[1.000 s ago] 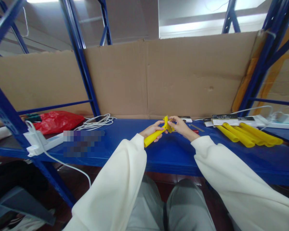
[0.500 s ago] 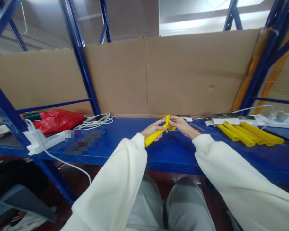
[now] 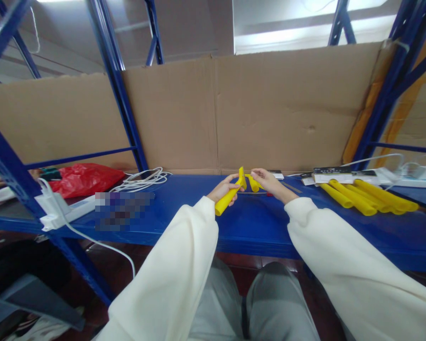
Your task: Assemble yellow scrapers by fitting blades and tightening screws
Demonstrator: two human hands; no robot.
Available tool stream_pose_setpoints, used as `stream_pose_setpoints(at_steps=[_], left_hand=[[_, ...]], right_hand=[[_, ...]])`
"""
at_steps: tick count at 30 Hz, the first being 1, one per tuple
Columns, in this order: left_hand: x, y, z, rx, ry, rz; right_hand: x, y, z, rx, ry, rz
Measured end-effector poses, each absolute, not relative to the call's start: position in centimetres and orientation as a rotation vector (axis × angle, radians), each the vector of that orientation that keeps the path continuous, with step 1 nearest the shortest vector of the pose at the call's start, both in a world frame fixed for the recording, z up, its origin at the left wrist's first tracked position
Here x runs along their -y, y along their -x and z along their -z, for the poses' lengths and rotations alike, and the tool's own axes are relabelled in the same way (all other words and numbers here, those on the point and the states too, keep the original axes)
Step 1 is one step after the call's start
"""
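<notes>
My left hand is closed around a yellow plastic tube-shaped handle, which slants up to the right and ends in a narrower, upright shaped tip. My right hand pinches a smaller curved yellow plastic piece just to the right of that tip. A small gap shows between the two yellow parts. Both hands are above the blue shelf top. Behind the hands lies a thin rod with a red end, partly hidden.
Several yellow tubes lie at the right, beside stacked black-and-white packages and a white power strip. Leftward are coiled white cable, a red plastic bag and another power strip. Cardboard walls the back.
The smaller yellow piece in my right hand has come apart from the handle's tip, leaving a gap. My left hand keeps hold of the handle, its tip shifted slightly left.
</notes>
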State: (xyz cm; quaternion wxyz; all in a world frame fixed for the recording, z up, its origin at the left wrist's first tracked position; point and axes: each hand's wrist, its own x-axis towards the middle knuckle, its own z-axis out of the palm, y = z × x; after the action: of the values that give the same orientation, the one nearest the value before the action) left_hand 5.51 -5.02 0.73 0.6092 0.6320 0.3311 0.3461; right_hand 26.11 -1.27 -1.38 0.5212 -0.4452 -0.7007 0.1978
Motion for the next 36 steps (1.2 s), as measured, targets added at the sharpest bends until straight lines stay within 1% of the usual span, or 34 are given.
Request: stream_pose_setpoints(at_steps=[4,7,9,12,14,16,22,28,36], left_hand=[[4.9,-5.4,-0.9,-0.881,-1.42,-0.877],[4.8,-5.3,-0.9,-0.985,-1.389,-0.921],[4.7,-5.2,-0.8,-1.031,-1.382,-0.943],[4.5,-5.0,-0.5,-1.069,-1.382,-0.959],[4.4,-4.9,-0.4,-1.093,-1.375,-0.961],[4.4,-5.0,-0.4,-1.108,-1.37,-0.964],[4.7,-5.1,-0.6,-1.136,-1.369,-0.97],[4.7,-5.2,-0.8,-1.145,-1.366,-0.976],[3.8,-4.9,-0.4,-1.103,-1.332,-1.029]], right_hand=[[1.3,-29.2,0.5,1.827,1.247,-0.12],[2.2,-31.5,0.0,1.907,1.426,-0.009],[2.8,-32.7,-0.1,1.981,1.507,-0.048],[3.4,-33.9,0.2,2.119,1.588,-0.279],[3.4,-34.3,0.6,2.179,1.597,-0.403],[3.3,-34.5,1.0,2.215,1.579,-0.444],[2.8,-33.9,1.9,2.24,1.552,-0.416],[3.1,-34.1,1.4,2.228,1.567,-0.298],[3.8,-34.6,0.4,1.985,1.515,-0.133]])
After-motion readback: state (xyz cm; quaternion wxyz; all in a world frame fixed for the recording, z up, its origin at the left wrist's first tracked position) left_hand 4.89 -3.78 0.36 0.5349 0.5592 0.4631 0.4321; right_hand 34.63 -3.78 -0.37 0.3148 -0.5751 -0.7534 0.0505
